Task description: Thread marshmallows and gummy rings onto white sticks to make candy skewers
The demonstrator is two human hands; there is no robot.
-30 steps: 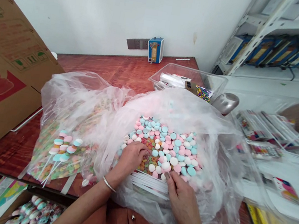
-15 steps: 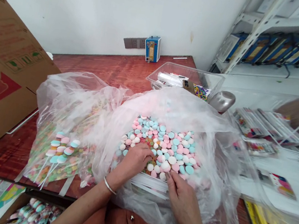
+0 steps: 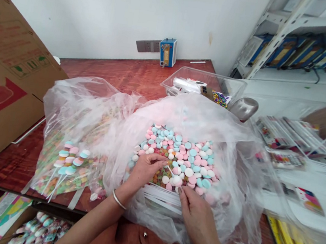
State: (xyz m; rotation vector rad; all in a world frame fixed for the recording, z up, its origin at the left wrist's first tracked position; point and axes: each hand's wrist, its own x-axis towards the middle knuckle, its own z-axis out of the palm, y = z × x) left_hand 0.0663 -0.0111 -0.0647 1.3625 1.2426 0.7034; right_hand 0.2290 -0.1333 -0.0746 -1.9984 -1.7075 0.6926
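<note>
A big clear plastic bag [image 3: 226, 146] lies open before me, filled with round pastel candies [image 3: 185, 157] in pink, blue and white over small coloured ring candies. My left hand [image 3: 144, 169] rests among them, fingers pinched on a thin white stick [image 3: 169, 169]. My right hand [image 3: 192, 208] is curled at the near edge, fingertips touching a white candy [image 3: 177, 181] above a bundle of white sticks [image 3: 161, 198]. A second clear bag [image 3: 72, 126] to the left carries a few finished candy skewers [image 3: 67, 163] on top.
A brown cardboard box [image 3: 6, 77] leans at the left on the red wooden table [image 3: 127, 73]. A clear tub [image 3: 203, 87], a metal scoop [image 3: 244, 108] and trays of sticks and printed packets [image 3: 295, 143] stand at the right. More skewers [image 3: 37, 229] lie below the table edge.
My left hand has lifted slightly out of the candies, now pinching a white stick. My right hand has shifted a little left towards a white candy.
</note>
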